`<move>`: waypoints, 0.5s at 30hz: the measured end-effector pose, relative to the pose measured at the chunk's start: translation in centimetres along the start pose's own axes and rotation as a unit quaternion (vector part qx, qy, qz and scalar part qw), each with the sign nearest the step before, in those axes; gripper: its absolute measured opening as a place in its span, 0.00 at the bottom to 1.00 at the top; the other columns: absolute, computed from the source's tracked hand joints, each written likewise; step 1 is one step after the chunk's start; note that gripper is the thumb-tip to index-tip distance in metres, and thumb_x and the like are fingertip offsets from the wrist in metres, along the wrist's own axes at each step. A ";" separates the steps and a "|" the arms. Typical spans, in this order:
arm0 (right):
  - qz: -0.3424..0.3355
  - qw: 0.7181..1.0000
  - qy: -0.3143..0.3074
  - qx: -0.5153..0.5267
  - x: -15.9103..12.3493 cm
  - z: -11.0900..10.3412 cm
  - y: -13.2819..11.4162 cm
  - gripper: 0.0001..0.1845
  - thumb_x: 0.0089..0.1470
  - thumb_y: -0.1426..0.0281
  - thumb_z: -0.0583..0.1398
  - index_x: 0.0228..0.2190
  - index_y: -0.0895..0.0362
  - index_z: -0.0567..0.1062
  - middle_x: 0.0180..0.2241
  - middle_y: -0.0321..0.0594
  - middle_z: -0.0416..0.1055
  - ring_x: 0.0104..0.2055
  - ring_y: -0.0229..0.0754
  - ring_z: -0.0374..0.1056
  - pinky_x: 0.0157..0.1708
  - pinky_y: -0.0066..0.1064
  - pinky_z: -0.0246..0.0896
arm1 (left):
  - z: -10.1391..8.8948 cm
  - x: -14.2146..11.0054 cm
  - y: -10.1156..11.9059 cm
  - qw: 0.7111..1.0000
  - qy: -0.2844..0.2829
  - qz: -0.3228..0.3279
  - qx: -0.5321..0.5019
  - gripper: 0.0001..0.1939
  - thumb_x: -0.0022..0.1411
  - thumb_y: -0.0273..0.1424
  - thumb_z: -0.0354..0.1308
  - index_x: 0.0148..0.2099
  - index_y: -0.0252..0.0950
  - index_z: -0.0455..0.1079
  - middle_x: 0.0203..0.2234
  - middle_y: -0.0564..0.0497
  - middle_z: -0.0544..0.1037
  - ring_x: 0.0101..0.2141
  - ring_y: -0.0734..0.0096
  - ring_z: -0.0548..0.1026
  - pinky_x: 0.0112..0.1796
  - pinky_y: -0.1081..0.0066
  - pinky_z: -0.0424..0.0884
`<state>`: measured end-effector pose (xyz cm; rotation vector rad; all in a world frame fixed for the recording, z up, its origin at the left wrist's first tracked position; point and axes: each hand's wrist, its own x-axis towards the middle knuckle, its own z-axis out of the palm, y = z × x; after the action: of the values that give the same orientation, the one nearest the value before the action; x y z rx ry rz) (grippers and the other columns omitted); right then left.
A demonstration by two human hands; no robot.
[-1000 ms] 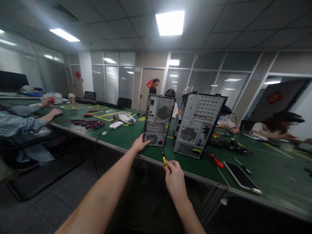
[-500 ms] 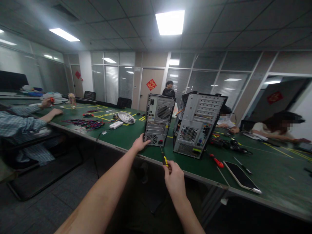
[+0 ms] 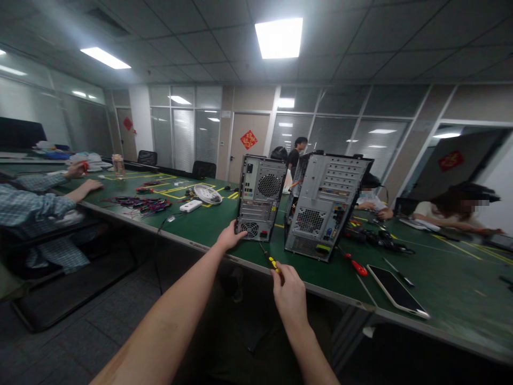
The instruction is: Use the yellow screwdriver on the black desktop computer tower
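Note:
My left hand [image 3: 231,237] grips the lower left corner of a grey computer tower [image 3: 260,195] that stands upright on the green table [image 3: 208,222], its back panel facing me. My right hand [image 3: 289,293] is closed on a yellow and black screwdriver [image 3: 270,259]; its tip points up toward the tower's bottom right corner, a little short of it. A second, larger tower [image 3: 326,203] stands just to the right.
A red-handled screwdriver [image 3: 355,264] and a phone [image 3: 396,291] lie right of the towers. Cables [image 3: 140,203], a white fan grille [image 3: 207,193] and a remote lie to the left. Seated people work at the left and far right; one person walks at the back.
My right hand has tilted the screwdriver slightly left, its tip now a bit lower. My left hand has stayed on the tower. The person at the back has walked to the right.

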<state>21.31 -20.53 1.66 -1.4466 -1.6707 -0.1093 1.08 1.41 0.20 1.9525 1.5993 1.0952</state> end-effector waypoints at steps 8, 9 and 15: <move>0.042 0.996 -0.066 -0.053 0.0 -0.1 -0.1 0.04 0.56 0.72 0.57 0.34 0.56 0.72 0.33 0.40 0.71 0.33 0.42 0.68 0.34 0.30 0.60 | -0.1 -0.1 0.1 1.000 0.001 -0.004 0.002 0.43 0.58 0.51 0.60 0.67 0.37 0.53 0.57 0.38 0.72 0.54 0.55 0.73 0.52 0.65 0.66; 0.050 0.994 -0.078 -0.063 0.0 -0.1 -0.2 0.03 0.55 0.73 0.58 0.33 0.56 0.72 0.32 0.39 0.70 0.33 0.42 0.68 0.33 0.29 0.59 | -0.1 -0.1 0.2 1.000 0.001 -0.005 0.003 0.43 0.58 0.51 0.60 0.67 0.37 0.53 0.56 0.38 0.73 0.54 0.55 0.73 0.51 0.65 0.66; 0.062 0.985 -0.118 -0.105 -0.2 -0.2 -0.8 0.09 0.55 0.74 0.60 0.40 0.57 0.74 0.35 0.40 0.71 0.36 0.43 0.70 0.36 0.29 0.59 | -0.2 -0.1 0.2 1.000 -0.001 -0.009 0.009 0.43 0.58 0.52 0.60 0.67 0.35 0.53 0.56 0.37 0.73 0.54 0.53 0.73 0.51 0.64 0.66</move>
<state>20.75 -21.11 2.03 -1.7770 -1.7950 -0.0465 1.08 1.23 0.45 1.9471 1.6275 1.0757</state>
